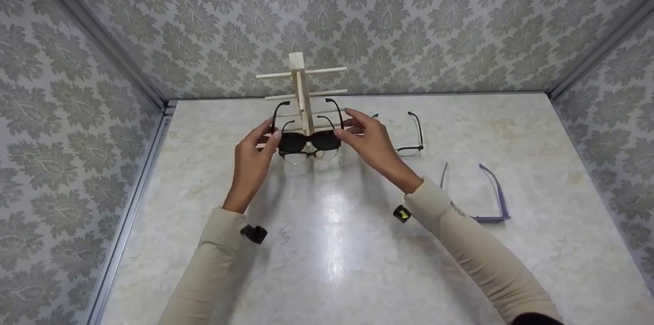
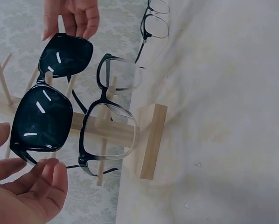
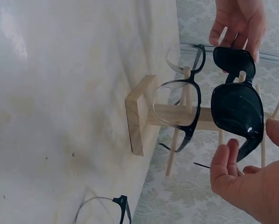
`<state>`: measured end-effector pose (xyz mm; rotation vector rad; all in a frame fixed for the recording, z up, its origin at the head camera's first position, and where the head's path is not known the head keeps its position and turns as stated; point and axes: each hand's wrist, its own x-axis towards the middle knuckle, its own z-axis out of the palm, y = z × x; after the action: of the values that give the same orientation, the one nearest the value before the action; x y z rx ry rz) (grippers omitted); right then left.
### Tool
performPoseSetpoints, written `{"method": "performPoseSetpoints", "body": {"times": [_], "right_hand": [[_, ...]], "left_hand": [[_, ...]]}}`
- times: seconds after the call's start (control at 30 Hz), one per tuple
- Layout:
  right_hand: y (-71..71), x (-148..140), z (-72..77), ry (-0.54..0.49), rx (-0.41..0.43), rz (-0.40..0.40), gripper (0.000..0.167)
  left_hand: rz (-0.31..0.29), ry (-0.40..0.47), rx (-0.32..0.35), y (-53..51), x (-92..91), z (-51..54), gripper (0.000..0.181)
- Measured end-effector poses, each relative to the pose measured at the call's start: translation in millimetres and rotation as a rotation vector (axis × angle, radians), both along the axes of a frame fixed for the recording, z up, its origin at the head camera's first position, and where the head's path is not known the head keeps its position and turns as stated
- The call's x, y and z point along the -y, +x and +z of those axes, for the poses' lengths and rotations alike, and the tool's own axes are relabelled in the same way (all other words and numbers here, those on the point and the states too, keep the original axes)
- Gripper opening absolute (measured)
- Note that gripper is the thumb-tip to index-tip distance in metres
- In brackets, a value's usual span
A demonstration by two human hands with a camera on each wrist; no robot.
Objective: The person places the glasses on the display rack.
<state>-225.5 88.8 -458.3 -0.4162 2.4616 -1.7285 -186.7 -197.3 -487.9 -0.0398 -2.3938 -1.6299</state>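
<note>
Dark sunglasses (image 1: 309, 141) are held level at the wooden stand (image 1: 301, 90), above a pair of clear-lensed glasses (image 1: 295, 157) that rests on the lowest pegs. The left hand (image 1: 254, 156) pinches the left temple near its hinge; the right hand (image 1: 373, 146) pinches the right one. In the left wrist view the dark lenses (image 2: 42, 116) stand in front of the post, a peg end showing at the bridge. From the right wrist, the sunglasses (image 3: 237, 109) also appear beside the clear glasses (image 3: 195, 102). Whether they bear on the pegs, I cannot tell.
Black-framed glasses (image 1: 421, 133) lie on the table (image 1: 327, 263) right of the stand, partly behind the right hand. Purple-framed glasses (image 1: 500, 197) lie nearer, partly behind the right sleeve. Upper pegs (image 1: 327, 70) stick out both sides of the post. Patterned walls enclose the back and sides.
</note>
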Motion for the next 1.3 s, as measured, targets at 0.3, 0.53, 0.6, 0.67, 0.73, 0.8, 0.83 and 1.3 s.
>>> {"method": "performPoseSetpoints", "body": {"times": [0.3, 0.53, 0.6, 0.67, 0.73, 0.8, 0.83, 1.3], "right_hand": [[7.8, -17, 1.5, 0.036, -0.032, -0.012, 0.054], [14.7, -32, -0.3, 0.012, -0.049, -0.033, 0.050], [18.1, -37, -1.2, 0.007, -0.052, -0.035, 0.049], [21.3, -43, -2.6, 0.010, -0.059, -0.041, 0.048], [24.9, -49, -3.6, 0.014, -0.064, -0.045, 0.048], [28.7, -55, -4.0, 0.021, -0.062, -0.046, 0.048], [30.5, -58, -4.4, 0.027, -0.059, -0.046, 0.048], [46.9, -107, -13.3, 0.054, -0.065, -0.132, 0.042]], "left_hand": [[0.106, -0.037, -0.157, 15.0, -1.5, -1.3, 0.044], [0.133, -0.046, -0.237, 34.1, -11.2, -1.4, 0.033], [0.130, -0.047, -0.242, 39.2, -13.2, -1.5, 0.031], [0.121, -0.047, -0.250, 43.5, -15.4, -1.3, 0.029], [0.111, -0.044, -0.256, 47.3, -18.1, -1.1, 0.028], [0.101, -0.038, -0.262, 50.6, -21.4, -1.5, 0.028], [0.096, -0.034, -0.265, 52.1, -23.3, -1.9, 0.027], [-0.033, -0.022, -0.206, 65.7, -50.9, -17.7, 0.025]]}}
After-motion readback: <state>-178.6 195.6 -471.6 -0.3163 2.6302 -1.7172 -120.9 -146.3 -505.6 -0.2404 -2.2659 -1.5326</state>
